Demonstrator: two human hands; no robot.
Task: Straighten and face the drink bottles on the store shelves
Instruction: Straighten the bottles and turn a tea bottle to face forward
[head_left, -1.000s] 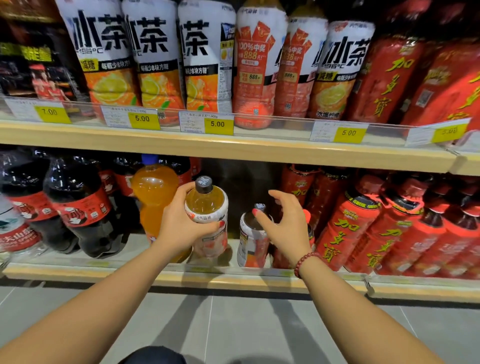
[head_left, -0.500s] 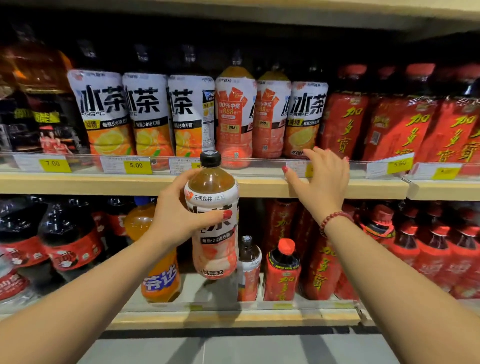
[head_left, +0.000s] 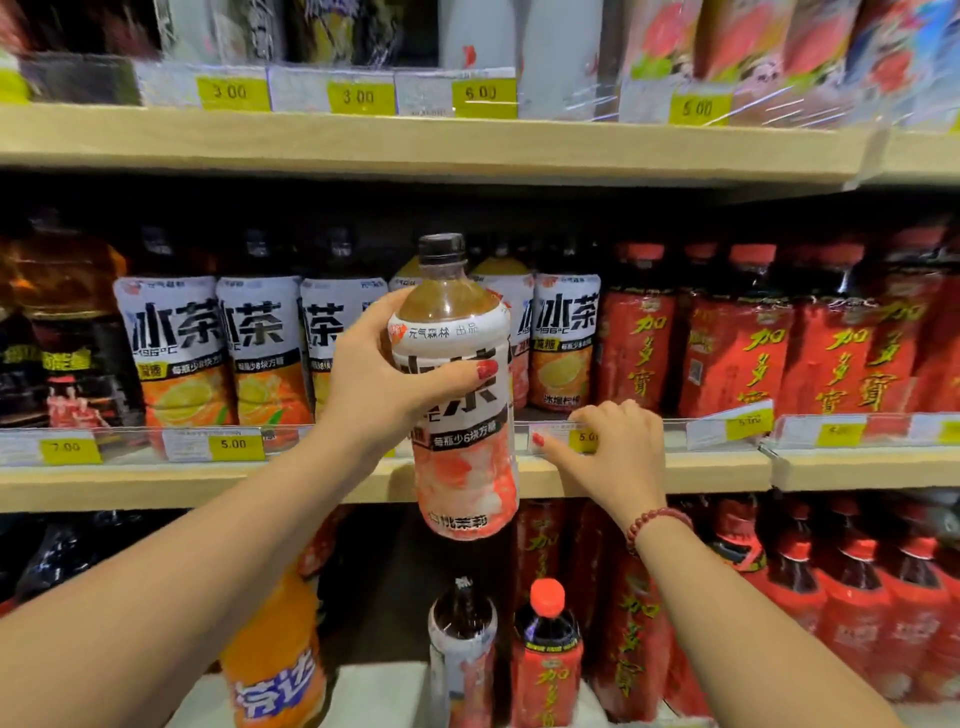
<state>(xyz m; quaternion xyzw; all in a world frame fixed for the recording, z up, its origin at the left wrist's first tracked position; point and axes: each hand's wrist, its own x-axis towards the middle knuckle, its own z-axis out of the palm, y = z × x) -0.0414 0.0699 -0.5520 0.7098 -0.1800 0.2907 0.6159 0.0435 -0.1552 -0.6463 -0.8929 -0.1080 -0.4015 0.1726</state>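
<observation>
My left hand (head_left: 384, 379) grips a large peach iced-tea bottle (head_left: 462, 457) with a black cap and a white and pink label, holding it upright in front of the middle shelf (head_left: 322, 480). Its label faces me. My right hand (head_left: 608, 457) rests on the clear price rail (head_left: 675, 434) of that shelf, fingers curled over the rail by a yellow 5.00 tag. Behind stand a row of iced-tea bottles with orange labels (head_left: 176, 353) and one lemon bottle (head_left: 563, 343), partly hidden by the held bottle.
Red herbal-tea bottles (head_left: 753, 343) fill the middle shelf's right side. On the bottom shelf stand an orange soda bottle (head_left: 275, 660), a small tea bottle (head_left: 460, 654) and a small red-capped bottle (head_left: 545, 660). The top shelf (head_left: 415, 140) carries blurred bottles and price tags.
My left hand has lifted the peach tea bottle from the bottom shelf up to the middle shelf's height. My right hand left the lower bottles and moved onto the price rail.
</observation>
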